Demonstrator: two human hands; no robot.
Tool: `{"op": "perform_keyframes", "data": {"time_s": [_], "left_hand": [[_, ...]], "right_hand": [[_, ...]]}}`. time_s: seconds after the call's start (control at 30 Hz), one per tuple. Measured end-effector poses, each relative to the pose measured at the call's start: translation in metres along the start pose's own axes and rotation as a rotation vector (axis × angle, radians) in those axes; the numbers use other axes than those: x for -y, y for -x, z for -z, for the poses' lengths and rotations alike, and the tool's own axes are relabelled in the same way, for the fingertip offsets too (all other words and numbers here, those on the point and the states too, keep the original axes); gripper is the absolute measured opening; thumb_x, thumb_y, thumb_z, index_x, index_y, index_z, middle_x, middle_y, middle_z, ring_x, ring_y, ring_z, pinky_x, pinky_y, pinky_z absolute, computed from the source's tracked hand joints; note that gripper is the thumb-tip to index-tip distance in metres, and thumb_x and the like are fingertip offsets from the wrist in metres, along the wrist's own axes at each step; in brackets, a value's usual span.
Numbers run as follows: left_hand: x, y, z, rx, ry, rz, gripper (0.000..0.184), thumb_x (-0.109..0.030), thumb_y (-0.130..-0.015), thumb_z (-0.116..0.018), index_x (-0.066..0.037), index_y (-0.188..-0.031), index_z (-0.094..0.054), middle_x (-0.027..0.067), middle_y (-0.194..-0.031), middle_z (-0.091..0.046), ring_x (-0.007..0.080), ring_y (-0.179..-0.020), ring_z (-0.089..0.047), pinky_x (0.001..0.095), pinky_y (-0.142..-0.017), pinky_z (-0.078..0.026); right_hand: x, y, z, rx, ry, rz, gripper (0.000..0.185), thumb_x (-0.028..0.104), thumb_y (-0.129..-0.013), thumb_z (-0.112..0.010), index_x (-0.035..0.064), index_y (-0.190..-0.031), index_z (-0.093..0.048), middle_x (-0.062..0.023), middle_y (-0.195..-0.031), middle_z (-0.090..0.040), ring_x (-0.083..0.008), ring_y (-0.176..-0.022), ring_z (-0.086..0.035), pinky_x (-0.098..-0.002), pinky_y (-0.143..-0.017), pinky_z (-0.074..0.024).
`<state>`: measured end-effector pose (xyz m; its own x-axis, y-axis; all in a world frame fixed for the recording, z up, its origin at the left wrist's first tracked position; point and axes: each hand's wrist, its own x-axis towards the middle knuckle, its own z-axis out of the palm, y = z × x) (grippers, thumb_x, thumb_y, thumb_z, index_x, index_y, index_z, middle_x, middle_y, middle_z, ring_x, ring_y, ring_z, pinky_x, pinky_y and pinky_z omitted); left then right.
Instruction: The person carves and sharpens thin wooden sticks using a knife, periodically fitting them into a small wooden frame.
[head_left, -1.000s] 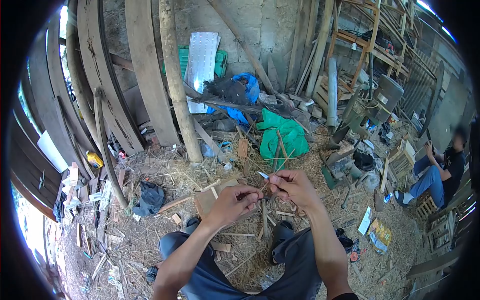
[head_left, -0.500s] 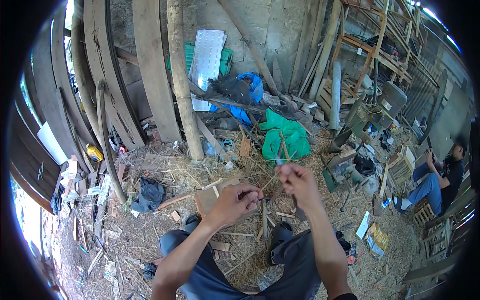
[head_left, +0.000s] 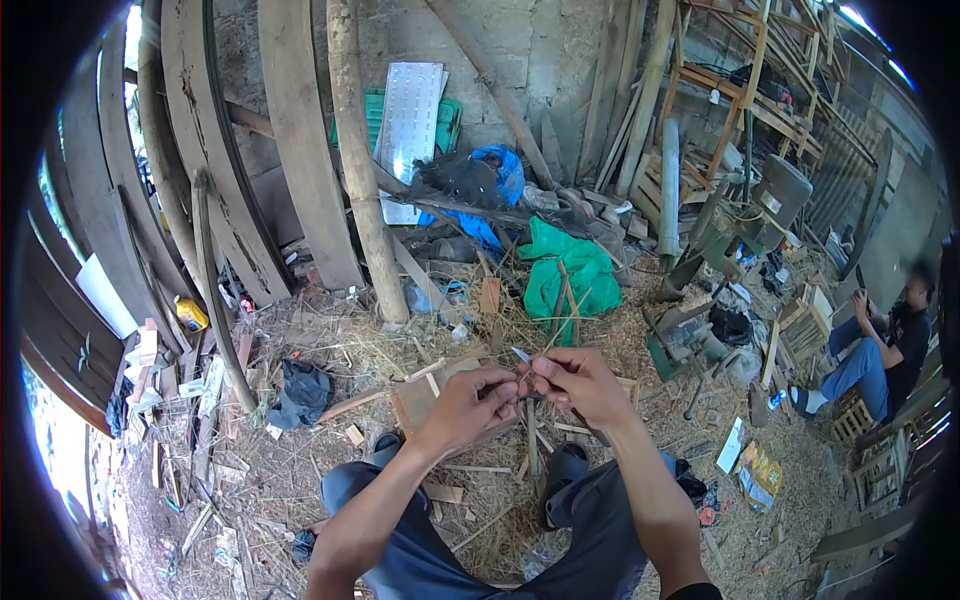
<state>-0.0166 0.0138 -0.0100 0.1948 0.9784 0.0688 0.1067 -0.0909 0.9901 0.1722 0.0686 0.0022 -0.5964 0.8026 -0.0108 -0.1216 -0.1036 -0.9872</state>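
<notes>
My left hand [head_left: 472, 408] is closed, pinching a thin wooden stick [head_left: 528, 376] between thumb and fingertips. Close beside it, my right hand [head_left: 588, 388] is closed around a small knife, whose short pale blade [head_left: 521, 355] points up and left by the stick. Most of the knife's handle is hidden in my fingers. Both hands hover over a low wooden block [head_left: 412, 403] between my knees. Whether the blade touches the stick I cannot tell.
Wood scraps and straw litter the ground. A green plastic bag [head_left: 570, 275] lies ahead, near a wooden post [head_left: 362, 190]. A black bag [head_left: 300, 392] is at left, a yellow packet [head_left: 758, 477] at right. Another person [head_left: 880, 345] sits at far right.
My right hand has come down and left with the knife, close to my left hand. The left hand stays nearly in place, still pinching the stick.
</notes>
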Motion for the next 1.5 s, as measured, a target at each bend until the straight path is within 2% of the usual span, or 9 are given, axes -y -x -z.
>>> {"op": "perform_keyframes", "data": {"time_s": [0.23,0.5,0.8,0.87,0.93,1.0,1.23,1.37,1.5], "left_hand": [[-0.012,0.006,-0.003,0.086,-0.036,0.104,0.018,-0.012,-0.093,-0.056,0.003,-0.098,-0.064,0.0014,-0.071,-0.057,0.0057,-0.064,-0.051,0.0234,-0.059,-0.043],[0.001,0.003,-0.009,-0.09,-0.383,-0.147,0.013,-0.004,-0.085,-0.059,-0.001,-0.095,-0.066,0.0109,-0.085,-0.062,0.0224,-0.068,-0.062,0.0313,-0.06,-0.046],[-0.012,0.009,-0.003,0.031,-0.194,0.04,0.012,-0.007,-0.09,-0.057,-0.001,-0.094,-0.067,0.008,-0.079,-0.06,0.013,-0.063,-0.057,0.0282,-0.06,-0.045],[-0.01,0.014,-0.001,0.049,-0.233,0.016,0.012,-0.007,-0.089,-0.058,0.001,-0.093,-0.067,0.0067,-0.078,-0.06,0.0109,-0.062,-0.057,0.0268,-0.059,-0.045],[-0.009,0.017,-0.001,0.052,-0.272,-0.008,0.012,-0.007,-0.089,-0.059,0.002,-0.093,-0.067,0.0053,-0.077,-0.06,0.0089,-0.062,-0.056,0.0253,-0.057,-0.045],[-0.006,0.015,-0.001,-0.116,-0.41,-0.122,0.014,-0.011,-0.086,-0.062,-0.002,-0.096,-0.068,0.0099,-0.08,-0.064,0.0164,-0.063,-0.059,0.0292,-0.061,-0.047],[-0.015,0.006,-0.011,-0.2,-0.424,-0.097,0.015,-0.011,-0.084,-0.064,-0.001,-0.094,-0.068,0.0112,-0.08,-0.064,0.0197,-0.063,-0.06,0.0304,-0.06,-0.047],[-0.013,0.008,-0.013,-0.201,-0.504,-0.175,0.014,-0.01,-0.083,-0.064,-0.001,-0.093,-0.068,0.012,-0.078,-0.064,0.0193,-0.062,-0.06,0.0301,-0.058,-0.047],[-0.013,0.012,-0.018,-0.158,-0.471,-0.22,0.014,-0.013,-0.082,-0.066,-0.004,-0.092,-0.07,0.0079,-0.073,-0.062,0.0169,-0.059,-0.059,0.0294,-0.057,-0.046]], "right_hand": [[0.016,0.004,0.033,-0.314,-0.007,0.049,0.022,0.018,-0.094,-0.056,-0.0029,-0.095,-0.063,0.0024,-0.069,-0.054,-0.0022,-0.049,-0.036,-0.0187,-0.043,-0.0261],[0.009,0.005,0.012,-0.113,-0.001,-0.086,0.024,0.017,-0.094,-0.055,-0.0052,-0.102,-0.062,0.0004,-0.07,-0.055,-0.0028,-0.051,-0.038,-0.0184,-0.045,-0.0283],[0.006,0.001,0.041,-0.316,0.049,-0.018,0.022,0.019,-0.093,-0.057,-0.0013,-0.096,-0.063,0.0022,-0.068,-0.053,-0.0025,-0.05,-0.037,-0.018,-0.042,-0.0263],[0.015,0.004,0.072,-0.577,-0.001,0.047,0.024,0.022,-0.092,-0.058,-0.0005,-0.098,-0.063,0.0014,-0.069,-0.053,-0.0027,-0.049,-0.037,-0.0179,-0.041,-0.0272],[0.016,0.015,0.095,-0.58,-0.049,0.08,0.025,0.023,-0.092,-0.059,-0.0005,-0.1,-0.063,0.0008,-0.069,-0.053,-0.0027,-0.05,-0.038,-0.018,-0.041,-0.0278],[0.022,0.016,0.085,-0.57,-0.102,0.111,0.025,0.023,-0.092,-0.059,-0.0004,-0.101,-0.063,0.0002,-0.069,-0.053,-0.0028,-0.05,-0.039,-0.0182,-0.041,-0.0285],[-0.004,0.0,-0.001,-0.031,0.166,0.0,0.024,0.017,-0.094,-0.056,-0.0042,-0.103,-0.062,0.0001,-0.069,-0.054,-0.0025,-0.05,-0.038,-0.0186,-0.043,-0.0282],[-0.002,-0.003,0.012,-0.167,-0.03,-0.033,0.021,0.017,-0.094,-0.055,-0.0014,-0.091,-0.063,0.0024,-0.068,-0.054,-0.0014,-0.051,-0.039,-0.0184,-0.043,-0.0273],[0.014,0.003,0.048,-0.309,-0.078,-0.031,0.026,0.02,-0.094,-0.057,-0.0053,-0.101,-0.061,0.0025,-0.067,-0.05,-0.0023,-0.049,-0.036,-0.0184,-0.043,-0.025]]}}
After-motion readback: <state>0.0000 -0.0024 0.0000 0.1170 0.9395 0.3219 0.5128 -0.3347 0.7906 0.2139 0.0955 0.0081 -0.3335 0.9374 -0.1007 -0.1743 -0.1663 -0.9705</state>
